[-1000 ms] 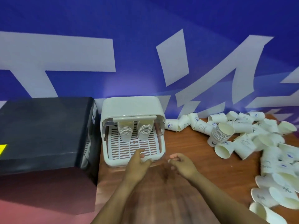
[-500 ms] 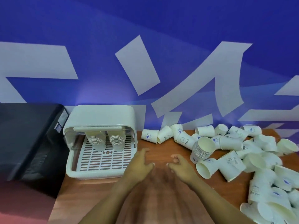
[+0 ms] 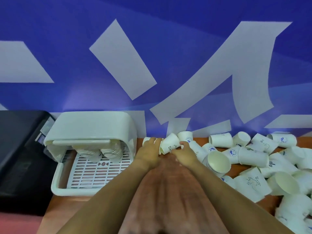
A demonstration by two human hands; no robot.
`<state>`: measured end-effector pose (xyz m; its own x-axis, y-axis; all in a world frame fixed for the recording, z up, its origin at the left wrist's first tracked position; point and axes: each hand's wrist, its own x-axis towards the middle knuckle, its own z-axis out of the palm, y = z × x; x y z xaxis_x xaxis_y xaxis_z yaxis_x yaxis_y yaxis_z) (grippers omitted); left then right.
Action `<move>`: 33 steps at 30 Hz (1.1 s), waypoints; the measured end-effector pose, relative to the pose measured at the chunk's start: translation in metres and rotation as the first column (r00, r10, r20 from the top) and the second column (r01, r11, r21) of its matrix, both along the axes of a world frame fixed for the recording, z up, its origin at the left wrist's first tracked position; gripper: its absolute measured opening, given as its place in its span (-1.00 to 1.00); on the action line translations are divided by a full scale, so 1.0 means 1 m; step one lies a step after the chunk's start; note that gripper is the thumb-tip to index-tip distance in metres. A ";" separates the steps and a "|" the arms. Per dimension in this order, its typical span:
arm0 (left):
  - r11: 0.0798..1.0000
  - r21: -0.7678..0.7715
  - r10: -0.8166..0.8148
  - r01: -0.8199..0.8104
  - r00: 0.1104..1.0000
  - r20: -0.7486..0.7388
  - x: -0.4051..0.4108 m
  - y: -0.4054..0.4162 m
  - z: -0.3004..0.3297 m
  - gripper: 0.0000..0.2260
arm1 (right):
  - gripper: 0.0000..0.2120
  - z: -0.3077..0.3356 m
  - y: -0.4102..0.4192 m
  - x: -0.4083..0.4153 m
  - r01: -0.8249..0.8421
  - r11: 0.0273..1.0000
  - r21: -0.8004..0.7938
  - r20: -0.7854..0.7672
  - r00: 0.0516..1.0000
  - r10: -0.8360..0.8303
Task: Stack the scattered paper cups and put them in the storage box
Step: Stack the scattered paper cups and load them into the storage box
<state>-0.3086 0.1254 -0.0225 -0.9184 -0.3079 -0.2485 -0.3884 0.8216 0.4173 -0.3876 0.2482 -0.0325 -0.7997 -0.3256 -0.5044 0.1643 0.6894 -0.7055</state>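
Observation:
The white storage box [image 3: 58, 186] stands at the left with its lid [image 3: 91, 124] raised. Two stacks of cups [image 3: 92, 153] lean inside over the slatted tray. Just right of the box, at the back of the wooden table, my left hand [image 3: 148, 153] curls its fingers over a paper cup [image 3: 145, 141] lying on its side. Beside it, my right hand [image 3: 184, 153] grips another tipped paper cup [image 3: 169, 144] between thumb and fingers. A nested stack of cups [image 3: 217, 163] lies on its side just right of my right wrist.
Several loose paper cups [image 3: 253, 156] cover the right part of the table [image 3: 168, 191] up to the wall. A black case [image 3: 18, 149] stands left of the box. A blue wall [image 3: 152, 65] with white shapes closes off the back.
Both hands have reached forward from in front of the box to the cups at the table's back, and each now has a cup. The view has swung right.

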 end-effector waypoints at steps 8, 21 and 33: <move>0.914 -0.377 -0.052 0.152 0.963 0.263 -0.046 -0.021 -0.047 -0.39 | -0.44 -0.051 -0.027 -0.030 0.157 0.982 0.101 0.139 0.976 -0.170; 0.904 -0.404 -0.079 0.142 0.983 0.168 -0.060 -0.029 -0.078 -0.54 | -0.49 -0.092 -0.056 -0.046 0.539 0.836 -0.107 0.451 0.775 -0.442; 0.988 0.091 0.126 -0.125 0.992 -0.002 0.013 0.026 -0.046 -0.48 | -0.50 -0.028 -0.013 0.013 0.313 0.939 -0.143 0.069 0.950 -0.306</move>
<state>-0.2953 0.1517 -0.0684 -0.8757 -0.3975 -0.2740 -0.4828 0.7249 0.4913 -0.3748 0.2349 -0.0603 -0.8510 -0.1405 -0.5061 0.3861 0.4859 -0.7841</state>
